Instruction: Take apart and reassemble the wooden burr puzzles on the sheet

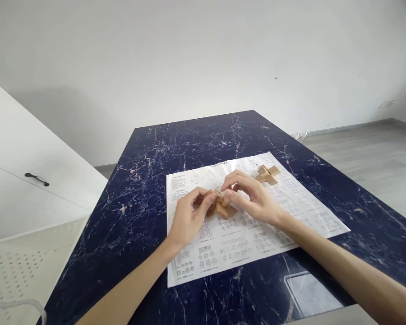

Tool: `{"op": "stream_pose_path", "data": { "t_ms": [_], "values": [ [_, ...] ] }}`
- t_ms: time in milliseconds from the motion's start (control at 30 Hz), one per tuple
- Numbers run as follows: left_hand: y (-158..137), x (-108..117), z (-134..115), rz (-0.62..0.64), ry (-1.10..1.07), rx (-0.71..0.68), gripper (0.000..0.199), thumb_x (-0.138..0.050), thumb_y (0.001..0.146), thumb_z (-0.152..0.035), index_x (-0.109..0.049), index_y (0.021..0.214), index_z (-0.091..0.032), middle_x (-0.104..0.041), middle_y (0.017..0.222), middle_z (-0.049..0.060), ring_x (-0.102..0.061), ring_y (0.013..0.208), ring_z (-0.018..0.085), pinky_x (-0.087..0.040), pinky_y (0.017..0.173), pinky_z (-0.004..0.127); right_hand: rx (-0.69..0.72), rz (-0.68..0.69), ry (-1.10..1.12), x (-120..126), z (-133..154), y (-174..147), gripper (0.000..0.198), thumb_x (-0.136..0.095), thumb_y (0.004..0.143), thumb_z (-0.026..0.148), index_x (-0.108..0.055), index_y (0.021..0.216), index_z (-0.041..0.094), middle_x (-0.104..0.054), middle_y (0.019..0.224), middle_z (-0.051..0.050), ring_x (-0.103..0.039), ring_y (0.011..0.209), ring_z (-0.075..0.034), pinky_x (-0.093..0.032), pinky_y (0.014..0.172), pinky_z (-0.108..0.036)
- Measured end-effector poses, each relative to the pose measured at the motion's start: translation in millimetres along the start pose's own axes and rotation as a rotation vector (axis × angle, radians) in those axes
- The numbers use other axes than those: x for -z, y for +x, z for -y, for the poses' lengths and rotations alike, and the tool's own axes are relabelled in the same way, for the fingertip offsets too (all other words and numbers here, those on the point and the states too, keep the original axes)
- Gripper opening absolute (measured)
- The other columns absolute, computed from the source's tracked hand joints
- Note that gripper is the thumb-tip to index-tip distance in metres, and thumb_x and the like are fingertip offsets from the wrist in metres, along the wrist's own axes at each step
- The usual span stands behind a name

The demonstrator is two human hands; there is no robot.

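A wooden interlocking puzzle [222, 210] with crossing bars is between my two hands, over a printed instruction sheet [219, 266]. My left hand [190, 216] grips its left side between thumb and fingers. From the right, my right hand [252, 198] pinches a part of the same puzzle near its top, thumb and fingertips close together. My fingers partly cover the upper bars. Farther back on the sheet, to the right, lies a second wooden puzzle [268, 174] shaped like a cross, which neither hand touches.
The sheet lies on a dark blue marble-patterned table [149, 180]. A clear rectangular item [313, 293] is at the near right edge. To the left stand a white cabinet with a black handle [37, 179] and a perforated pale chair [16, 266]. Behind is a white wall [189, 63].
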State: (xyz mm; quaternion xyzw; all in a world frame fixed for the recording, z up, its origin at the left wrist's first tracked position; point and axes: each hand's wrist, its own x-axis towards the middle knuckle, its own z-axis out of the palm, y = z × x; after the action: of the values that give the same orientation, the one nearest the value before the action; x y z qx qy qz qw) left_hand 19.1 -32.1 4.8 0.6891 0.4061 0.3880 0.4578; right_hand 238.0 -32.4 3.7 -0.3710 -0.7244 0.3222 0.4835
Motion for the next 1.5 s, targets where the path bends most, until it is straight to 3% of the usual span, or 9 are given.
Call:
{"op": "stream_pose_path", "data": {
  "t_ms": [200,367,467,567,733,833,1067,1367,1500],
  "values": [
    [4.1,5.2,1.0,-0.075,-0.163,0.066,0.04,-0.065,0.102,-0.056,-0.065,0.086,-0.02,-0.065,0.077,0.0,-0.053,0.063,0.012,-0.044,0.06,0.026,0.01,0.087,0.02,1.2,-5.3,0.1,0.012,-0.07,0.101,0.038,-0.075,0.105,0.027,-0.072,0.104,-0.005,-0.068,0.092,-0.021,-0.058,0.073,-0.035],
    [3.4,5.0,-1.4,-0.124,-0.11,0.043,0.043,-0.063,0.101,-0.06,-0.066,0.086,-0.02,-0.067,0.086,0.002,-0.062,0.08,0.017,-0.052,0.078,0.031,-0.057,0.081,0.082,-1.6,-6.3,-2.4,0.014,-0.075,0.099,0.039,-0.076,0.101,0.025,-0.076,0.094,-0.002,-0.068,0.073,-0.016,-0.057,0.064,-0.033],
    [0.6,4.4,-2.6,-0.103,-0.091,0.062,0.044,-0.056,0.104,-0.064,-0.069,0.107,-0.022,-0.069,0.106,0.005,-0.066,0.095,0.02,-0.054,0.089,0.035,-0.13,0.087,0.178,-3.6,-5.5,-4.1,0.018,-0.077,0.098,0.041,-0.076,0.102,0.023,-0.077,0.088,-0.002,-0.069,0.067,-0.015,-0.06,0.062,-0.032],
    [-2.8,5.2,-1.4,-0.036,-0.159,0.121,0.056,-0.044,0.106,-0.07,-0.063,0.132,-0.024,-0.068,0.126,0.009,-0.066,0.111,0.026,-0.055,0.098,0.041,-0.134,0.064,0.264,-6.2,-4.9,-5.3,0.019,-0.08,0.096,0.039,-0.076,0.103,0.022,-0.079,0.092,-0.004,-0.074,0.073,-0.016,-0.064,0.069,-0.032],
    [-4.0,8.2,2.3,0.106,-0.294,0.08,0.067,-0.051,0.101,-0.075,-0.058,0.141,-0.022,-0.061,0.146,0.015,-0.06,0.133,0.035,-0.05,0.11,0.048,-0.083,-0.007,0.264,-9.1,-3.4,-6.2,0.016,-0.08,0.096,0.035,-0.076,0.104,0.022,-0.08,0.099,-0.006,-0.076,0.08,-0.018,-0.066,0.074,-0.034],
    [-2.2,8.8,2.4,0.171,-0.296,0.07,0.072,-0.063,0.095,-0.075,-0.057,0.144,-0.023,-0.06,0.148,0.016,-0.06,0.134,0.036,-0.053,0.107,0.047,-0.034,-0.035,0.175,-8.5,-2.2,-5.7,0.013,-0.079,0.097,0.033,-0.076,0.106,0.023,-0.08,0.099,-0.006,-0.076,0.088,-0.02,-0.065,0.076,-0.035],
    [1.0,9.4,0.5,0.169,-0.243,0.059,0.078,-0.08,0.084,-0.069,-0.059,0.143,-0.023,-0.066,0.14,0.014,-0.065,0.129,0.037,-0.055,0.106,0.048,0.027,-0.045,0.101,-6.9,-2.5,-3.9,0.013,-0.078,0.098,0.034,-0.077,0.106,0.024,-0.078,0.098,-0.005,-0.073,0.087,-0.019,-0.063,0.076,-0.035],
    [2.5,11.1,-2.0,0.076,-0.242,0.049,0.066,-0.084,0.084,-0.06,-0.066,0.134,-0.02,-0.071,0.134,0.014,-0.068,0.125,0.036,-0.055,0.106,0.049,0.034,-0.092,0.104,-1.3,-2.1,-3.7,0.013,-0.076,0.1,0.035,-0.076,0.108,0.025,-0.079,0.101,-0.005,-0.074,0.091,-0.021,-0.061,0.076,-0.036],
    [1.9,11.5,-2.4,0.122,-0.247,0.051,0.071,-0.083,0.082,-0.066,-0.066,0.135,-0.02,-0.072,0.134,0.015,-0.068,0.126,0.038,-0.055,0.106,0.051,0.038,-0.084,0.114,-1.0,0.0,-3.1,0.013,-0.076,0.1,0.035,-0.076,0.106,0.024,-0.079,0.099,-0.006,-0.075,0.089,-0.021,-0.062,0.075,-0.037]
  ]
}}
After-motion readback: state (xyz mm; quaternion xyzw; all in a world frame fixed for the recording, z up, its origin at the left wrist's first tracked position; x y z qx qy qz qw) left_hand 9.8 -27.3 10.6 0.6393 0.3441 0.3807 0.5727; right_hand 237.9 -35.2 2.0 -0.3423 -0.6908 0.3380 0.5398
